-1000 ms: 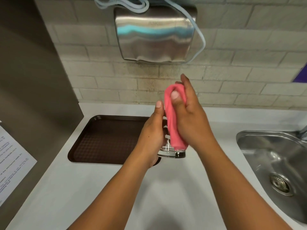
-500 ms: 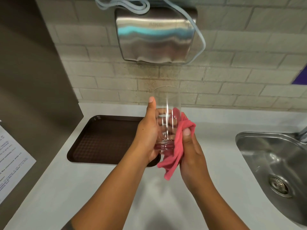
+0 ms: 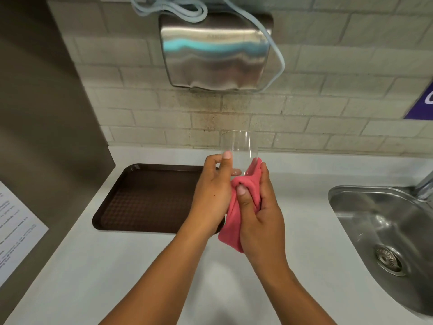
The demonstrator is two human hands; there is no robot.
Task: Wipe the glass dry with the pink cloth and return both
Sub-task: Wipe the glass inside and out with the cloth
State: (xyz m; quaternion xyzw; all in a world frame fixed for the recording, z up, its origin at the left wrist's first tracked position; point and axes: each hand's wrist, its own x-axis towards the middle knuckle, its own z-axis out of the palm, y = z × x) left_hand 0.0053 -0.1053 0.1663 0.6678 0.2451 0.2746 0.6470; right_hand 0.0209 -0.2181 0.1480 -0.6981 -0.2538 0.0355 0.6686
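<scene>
Drying the glass over the counter

The left hand (image 3: 212, 193) grips the upright glass (image 3: 239, 152) low down, mouth up; the right hand (image 3: 260, 212) clutches the pink cloth (image 3: 248, 181) bunched against its base, just right of it. The tray (image 3: 145, 195) lies left, nearer the glass-holding hand.

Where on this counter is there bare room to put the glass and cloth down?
The brown tray left of the left hand is bare. So is the white counter between the right hand and the sink. The only clutter is mid-air: both hands, glass and pink cloth.
</scene>
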